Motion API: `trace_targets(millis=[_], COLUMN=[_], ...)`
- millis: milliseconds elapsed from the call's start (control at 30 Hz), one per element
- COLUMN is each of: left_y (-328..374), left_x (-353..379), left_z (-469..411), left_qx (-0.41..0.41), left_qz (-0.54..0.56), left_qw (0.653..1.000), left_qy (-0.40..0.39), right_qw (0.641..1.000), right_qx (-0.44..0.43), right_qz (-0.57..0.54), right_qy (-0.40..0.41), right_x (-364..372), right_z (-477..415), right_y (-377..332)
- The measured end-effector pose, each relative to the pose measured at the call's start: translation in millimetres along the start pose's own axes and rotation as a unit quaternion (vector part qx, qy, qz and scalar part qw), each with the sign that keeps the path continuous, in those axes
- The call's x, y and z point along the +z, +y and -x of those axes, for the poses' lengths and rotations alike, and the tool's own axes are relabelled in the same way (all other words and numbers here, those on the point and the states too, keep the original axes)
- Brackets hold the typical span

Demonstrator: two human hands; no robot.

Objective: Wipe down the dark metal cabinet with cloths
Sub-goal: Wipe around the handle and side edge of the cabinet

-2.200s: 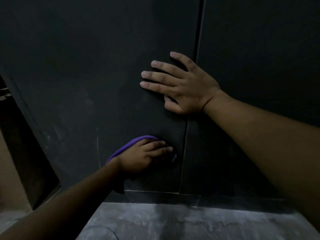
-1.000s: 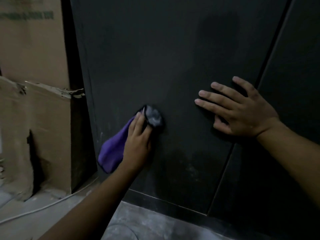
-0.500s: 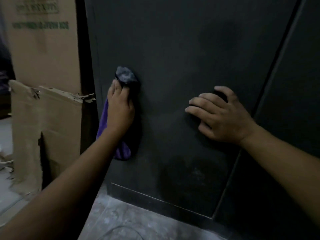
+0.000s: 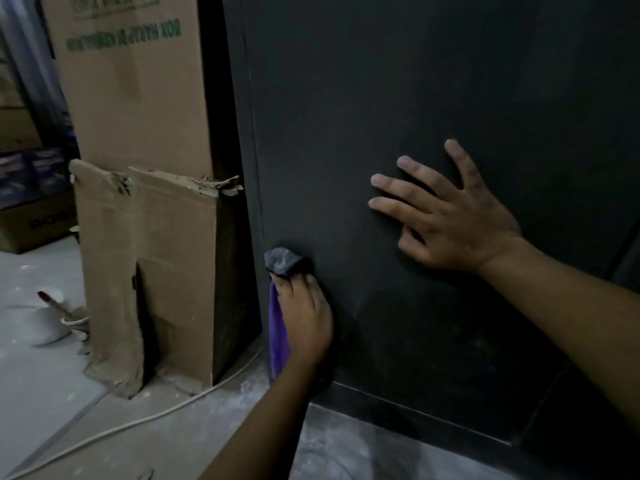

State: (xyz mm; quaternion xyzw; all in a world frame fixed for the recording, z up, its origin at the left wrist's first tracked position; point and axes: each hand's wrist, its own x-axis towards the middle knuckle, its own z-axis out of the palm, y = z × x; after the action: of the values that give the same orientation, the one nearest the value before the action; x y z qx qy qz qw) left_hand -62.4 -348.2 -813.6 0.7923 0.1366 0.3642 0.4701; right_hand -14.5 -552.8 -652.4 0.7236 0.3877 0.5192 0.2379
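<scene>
Head cam, the only view here. Most of the frame is filled by the dark metal cabinet (image 4: pixel 415 81), seen from close up and looking down toward its base.

The purple cloth (image 4: pixel 278 336) is being pressed against the cabinet's front, low down and right beside the left edge. It's kept there by the left hand (image 4: pixel 304 317), with the fingers (image 4: pixel 294 282) laid fairly straight over it and pointing up. They're pressing rather than curled round it; the thumb can't be made out. A bunched end of the cloth, gone grey and grubby, pokes out just past the fingertips, and the rest hangs along the thumb side of the hand.

The right hand (image 4: pixel 450 220) is planted flat on the same panel, higher up and well to the right of the cloth. Its fingers are spread and relaxed and nothing is held.

Left of the cabinet, a tall cardboard box (image 4: pixel 131 98) with green print can be seen, and a shorter torn piece of cardboard (image 4: pixel 156 271) is stood in front of it, just beside the cabinet's side. A white cable (image 4: pixel 138 420) is trailed across the dusty floor (image 4: pixel 52 375). Further left, a small white pot (image 4: pixel 74 322) with a stick of some kind in it is sat on the floor.
</scene>
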Motion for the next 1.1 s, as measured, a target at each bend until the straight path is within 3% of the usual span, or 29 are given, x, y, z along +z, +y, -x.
trace_targets(millis=[100, 200, 433, 600, 700, 833, 967, 1100], left_y=[22, 56, 82, 45, 15, 4, 37, 53], left_x=[3, -5, -30, -14, 1, 12, -1, -22], left_z=[-9, -28, -91, -63, -31, 1, -24, -41], left_qx=[-0.079, -0.107, -0.002, 0.024, -0.020, -0.136, -0.227, -0.214], left_qz=[0.055, 0.056, 0.000, 0.017, 0.003, -0.008, 0.059, 0.079], left_qw=[0.995, 0.991, 0.993, 0.996, 0.999, 0.991, 0.972, 0.974], left_qy=[0.030, 0.052, 0.116, 0.080, 0.038, -0.019, -0.006, 0.004], right_qw=[1.000, 1.000, 1.000, 1.000, 1.000, 1.000, 0.999, 1.000], right_qx=[0.010, 0.010, 0.008, 0.010, 0.018, 0.013, 0.015, 0.018], right_qz=[0.012, 0.016, 0.010, 0.020, 0.011, 0.019, 0.015, 0.013], right_qy=[-0.002, 0.003, 0.003, 0.021, 0.016, 0.020, 0.027, 0.015], right_x=[4, 5, 4, 7, 7, 7, 7, 7], right_z=[0, -1, 0, 1, 1, 1, 1, 2], right_y=[-6, -5, -5, -6, -8, -8, -8, -9])
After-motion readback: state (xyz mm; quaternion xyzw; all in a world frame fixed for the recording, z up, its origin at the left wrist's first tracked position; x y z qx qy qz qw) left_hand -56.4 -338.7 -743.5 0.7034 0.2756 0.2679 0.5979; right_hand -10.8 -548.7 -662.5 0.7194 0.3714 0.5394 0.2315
